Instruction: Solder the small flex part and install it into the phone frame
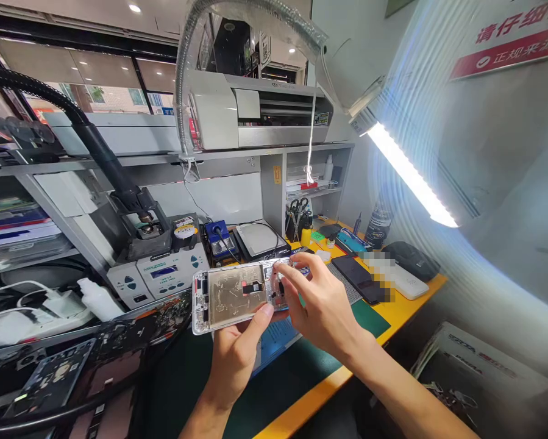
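An opened phone frame, silver-edged with a bare metal plate and a short black flex cable, is held tilted above the workbench. My left hand grips it from below, thumb on the near edge. Over its right end, my right hand has its fingers bent and closed in, with fingertips touching the inner parts there. Whatever small piece may be between those fingertips is hidden. Beneath lies a green mat with a blue sheet on it.
A bright lamp hangs at the right. Behind the hands stand a soldering station and a blue unit. A black phone and white power bank lie right. Phone parts and a black hose fill the left.
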